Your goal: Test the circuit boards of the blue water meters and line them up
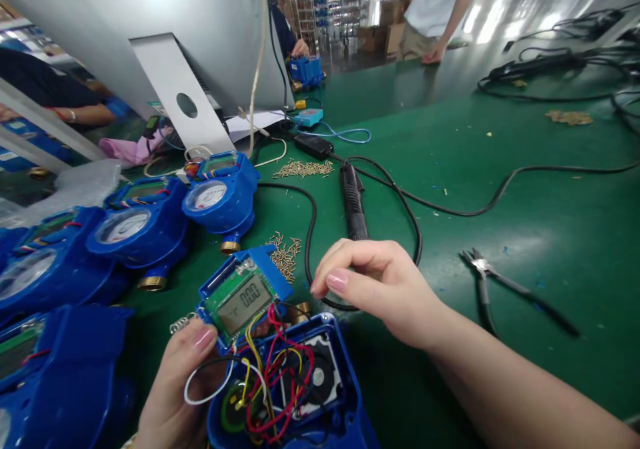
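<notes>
My left hand point(183, 375) grips a blue-framed LCD display module point(245, 302) by its lower left edge, thumb on the front. The screen reads 0.00, and the module is tilted towards me. Red, yellow, black and white wires point(280, 382) run from it into an open blue water meter housing point(350, 375) directly below. Above the housing's right side hovers my right hand point(377, 289), fingers curled and thumb close to the index finger; anything between them is hidden. Just beyond it lies a black electric screwdriver point(353, 202) with its cable. A small spring point(181, 323) shows beside the module.
Several blue water meters point(143, 222) line the left side. Brass screws lie in a near pile point(286, 255) and a far pile point(303, 168). Cutting pliers point(483, 269) rest at right. A monitor point(175, 62) stands behind; co-workers' hands point(434, 54) appear beyond.
</notes>
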The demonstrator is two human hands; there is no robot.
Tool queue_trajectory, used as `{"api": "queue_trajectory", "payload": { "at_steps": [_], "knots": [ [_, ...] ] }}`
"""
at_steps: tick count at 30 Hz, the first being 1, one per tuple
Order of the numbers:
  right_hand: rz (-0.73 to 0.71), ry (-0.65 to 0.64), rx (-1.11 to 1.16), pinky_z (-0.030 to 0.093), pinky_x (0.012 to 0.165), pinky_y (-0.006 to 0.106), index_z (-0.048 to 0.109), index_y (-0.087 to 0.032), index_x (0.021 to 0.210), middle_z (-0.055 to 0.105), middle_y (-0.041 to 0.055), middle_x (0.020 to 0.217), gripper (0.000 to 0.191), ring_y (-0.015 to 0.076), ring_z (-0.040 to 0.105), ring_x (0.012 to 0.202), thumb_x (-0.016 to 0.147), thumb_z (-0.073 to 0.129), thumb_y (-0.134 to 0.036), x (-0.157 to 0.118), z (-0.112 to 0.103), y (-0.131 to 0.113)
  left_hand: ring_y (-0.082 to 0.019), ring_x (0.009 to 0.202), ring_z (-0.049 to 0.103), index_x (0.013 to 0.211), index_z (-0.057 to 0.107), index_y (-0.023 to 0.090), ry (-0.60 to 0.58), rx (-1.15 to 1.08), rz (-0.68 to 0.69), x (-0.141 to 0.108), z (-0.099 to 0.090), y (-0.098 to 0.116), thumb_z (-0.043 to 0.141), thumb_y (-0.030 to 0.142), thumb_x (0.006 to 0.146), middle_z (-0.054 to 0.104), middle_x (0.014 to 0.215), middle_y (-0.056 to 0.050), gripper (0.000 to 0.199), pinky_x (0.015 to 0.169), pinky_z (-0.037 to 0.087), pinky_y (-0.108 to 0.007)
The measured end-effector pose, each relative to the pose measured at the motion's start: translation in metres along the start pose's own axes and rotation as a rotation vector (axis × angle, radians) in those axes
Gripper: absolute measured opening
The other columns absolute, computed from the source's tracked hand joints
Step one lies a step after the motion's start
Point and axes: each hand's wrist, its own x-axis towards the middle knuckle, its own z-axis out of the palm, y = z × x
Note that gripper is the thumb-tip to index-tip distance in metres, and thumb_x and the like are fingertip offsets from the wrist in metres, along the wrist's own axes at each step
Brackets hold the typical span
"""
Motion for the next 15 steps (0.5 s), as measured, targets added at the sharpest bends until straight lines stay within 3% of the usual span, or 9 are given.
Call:
{"api": "queue_trajectory", "payload": {
  "at_steps": [4,7,9,12,15],
  "knots": [
    [0.007,0.038,0.017,0.046,0.068,0.023,0.069,-0.014,0.074,0.066,0.0014,0.073,0.017,0.0109,0.059,0.071,0.084,0.060,-0.023,0.002,-0.001,0.001,-0.024,0.072,0.073,0.067,0.070,0.022,0.053,-0.033,0.085,0.001,-0.002,-0.002,0.084,0.024,0.054,0.071,0.057,0.006,0.019,0.071,0.061,-0.027],
    [-0.004,0.055,-0.016,0.046,0.067,0.022,0.067,-0.014,0.073,0.066,0.0007,0.071,0.018,0.0097,0.060,0.069,0.085,0.059,-0.024,0.002,0.000,0.003,-0.021,0.075,0.072,0.064,0.069,0.022,0.011,-0.009,0.131,-0.002,0.001,-0.001,0.081,0.021,0.061,0.073,0.063,0.004,0.012,0.074,0.060,-0.025],
    [-0.009,0.058,-0.058,0.046,0.066,0.022,0.066,-0.014,0.072,0.065,0.0005,0.069,0.019,0.0096,0.059,0.067,0.086,0.058,-0.024,0.002,0.001,0.005,-0.024,0.084,0.072,0.075,0.072,0.021,-0.095,-0.021,0.105,-0.004,0.004,-0.001,0.079,0.023,0.064,0.075,0.075,0.000,0.013,0.080,0.059,-0.029],
    [-0.039,0.048,-0.135,0.045,0.066,0.023,0.065,-0.014,0.073,0.065,0.0013,0.070,0.019,0.0107,0.059,0.067,0.086,0.058,-0.025,0.001,0.002,0.009,-0.031,0.099,0.068,0.105,0.070,0.018,-0.306,-0.088,0.026,-0.005,0.004,-0.002,0.076,0.029,0.066,0.075,0.092,-0.007,0.041,0.090,0.054,-0.038],
    [-0.098,0.035,-0.245,0.044,0.069,0.026,0.065,-0.015,0.073,0.065,0.0023,0.073,0.019,0.0124,0.058,0.071,0.087,0.059,-0.027,0.001,0.004,0.012,-0.032,0.103,0.066,0.118,0.064,0.018,-0.457,-0.144,0.038,-0.003,0.001,-0.004,0.074,0.031,0.071,0.074,0.100,-0.010,0.050,0.094,0.051,-0.041]
  ]
}}
